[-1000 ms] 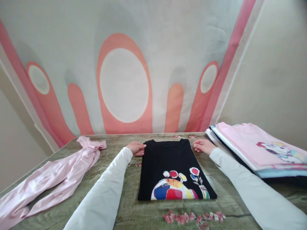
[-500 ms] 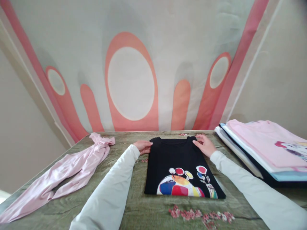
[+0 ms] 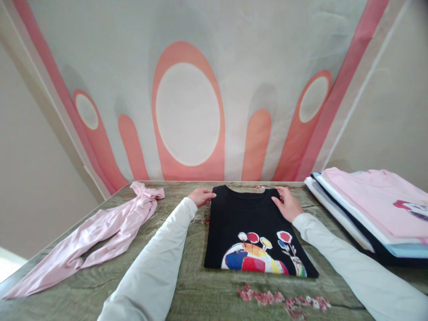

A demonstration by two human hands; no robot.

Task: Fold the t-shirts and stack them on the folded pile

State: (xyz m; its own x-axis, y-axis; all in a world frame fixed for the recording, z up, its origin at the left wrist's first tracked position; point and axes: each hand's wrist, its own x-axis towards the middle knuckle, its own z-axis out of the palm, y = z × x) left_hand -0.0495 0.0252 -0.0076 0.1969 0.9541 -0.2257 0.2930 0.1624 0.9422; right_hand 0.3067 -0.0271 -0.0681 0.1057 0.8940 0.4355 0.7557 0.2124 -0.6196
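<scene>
A black T-shirt (image 3: 247,218) lies folded into a neat rectangle on the table, neckline toward the wall and a colourful printed picture near its front edge. At its far left corner, my left hand (image 3: 202,197) pinches the shoulder between thumb and fingers. My right hand (image 3: 287,204) grips the opposite shoulder at the far right corner, its fingertips partly behind the cloth. The collar end looks slightly raised off the table between the two hands.
Left on the wood-patterned table (image 3: 197,294) lies a crumpled pink garment (image 3: 110,236). A stack of folded shirts (image 3: 371,205), pink on top, stands at the right. A wall with coral painted shapes (image 3: 189,171) rises behind the table's far edge.
Both hands have lifted the collar end of the black T-shirt slightly. The whole view has shifted a little, so everything appears farther right.
</scene>
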